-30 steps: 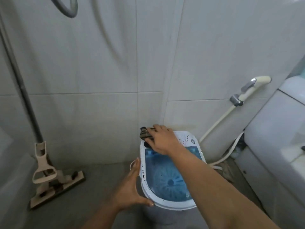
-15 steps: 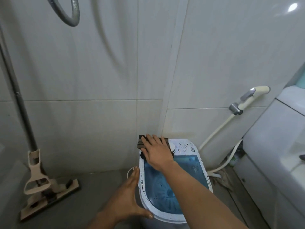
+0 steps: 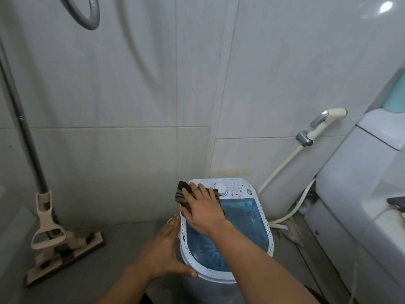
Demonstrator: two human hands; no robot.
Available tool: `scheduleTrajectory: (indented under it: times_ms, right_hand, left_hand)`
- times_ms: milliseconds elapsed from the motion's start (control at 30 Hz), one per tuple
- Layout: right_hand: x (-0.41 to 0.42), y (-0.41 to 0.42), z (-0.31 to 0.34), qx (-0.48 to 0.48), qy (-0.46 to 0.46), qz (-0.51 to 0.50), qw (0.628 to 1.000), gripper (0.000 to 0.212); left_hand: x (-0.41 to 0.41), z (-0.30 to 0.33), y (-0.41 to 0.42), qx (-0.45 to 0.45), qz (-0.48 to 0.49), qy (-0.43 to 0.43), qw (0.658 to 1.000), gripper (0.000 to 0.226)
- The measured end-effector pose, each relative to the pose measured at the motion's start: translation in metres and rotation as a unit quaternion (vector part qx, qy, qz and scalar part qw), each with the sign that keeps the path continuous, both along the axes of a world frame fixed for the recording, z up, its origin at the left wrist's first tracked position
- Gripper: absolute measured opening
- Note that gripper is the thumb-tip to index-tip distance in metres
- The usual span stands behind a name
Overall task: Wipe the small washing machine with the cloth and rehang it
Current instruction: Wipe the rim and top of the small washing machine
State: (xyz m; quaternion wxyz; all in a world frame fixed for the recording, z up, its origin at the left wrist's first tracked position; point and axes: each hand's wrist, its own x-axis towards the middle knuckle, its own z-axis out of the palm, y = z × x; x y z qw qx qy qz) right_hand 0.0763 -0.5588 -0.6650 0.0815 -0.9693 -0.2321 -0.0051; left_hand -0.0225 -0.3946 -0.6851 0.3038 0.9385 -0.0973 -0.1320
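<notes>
The small washing machine (image 3: 266, 235) stands on the floor in the corner, white with a blue see-through lid and a round dial at its far end. My right hand (image 3: 202, 210) lies flat on a dark striped cloth (image 3: 180, 196), pressing it onto the machine's far left corner beside the dial. Most of the cloth is hidden under the palm. My left hand (image 3: 163, 255) rests spread against the machine's left side, thumb on the near rim.
A flat mop (image 3: 47, 238) leans on the left wall. A bidet sprayer (image 3: 322, 125) with a white hose hangs on the right wall, and a white toilet tank (image 3: 359, 183) stands at the right. A grey shower hose (image 3: 87, 16) loops at the top.
My right hand has slid the cloth along the machine's far left corner toward the near side. The camera has come closer; my left hand stays on the machine's side.
</notes>
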Motion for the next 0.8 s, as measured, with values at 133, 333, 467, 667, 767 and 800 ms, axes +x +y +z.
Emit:
scheduleTrajectory:
  times_ms: [133, 333, 467, 667, 767, 800]
  right_hand:
    - [-0.002, -0.001, 0.002, -0.018, -0.008, -0.008, 1.0, 0.059]
    - [0.032, -0.002, 0.005, -0.007, -0.007, -0.028, 1.0, 0.056]
    - [0.053, -0.002, 0.011, -0.001, -0.009, -0.033, 0.999, 0.055]
    - [0.06, 0.004, 0.007, 0.009, -0.019, -0.027, 0.999, 0.051]
    - [0.046, 0.004, 0.004, 0.018, -0.024, 0.009, 1.0, 0.05]
    - [0.04, 0.004, 0.004, 0.022, -0.024, 0.025, 0.999, 0.049]
  left_hand:
    - [0.0, 0.006, -0.001, 0.041, -0.01, 0.0, 0.999, 0.165]
    - [0.005, 0.016, -0.003, 0.097, -0.03, -0.006, 0.995, 0.162]
    - [0.005, 0.017, -0.003, 0.104, -0.033, -0.006, 0.994, 0.162]
    - [0.003, 0.012, -0.002, 0.111, -0.023, -0.008, 0.994, 0.161]
    - [0.001, 0.011, -0.003, 0.111, -0.018, -0.01, 0.994, 0.162]
    - [0.001, 0.011, -0.003, 0.113, -0.016, -0.011, 0.993, 0.163]
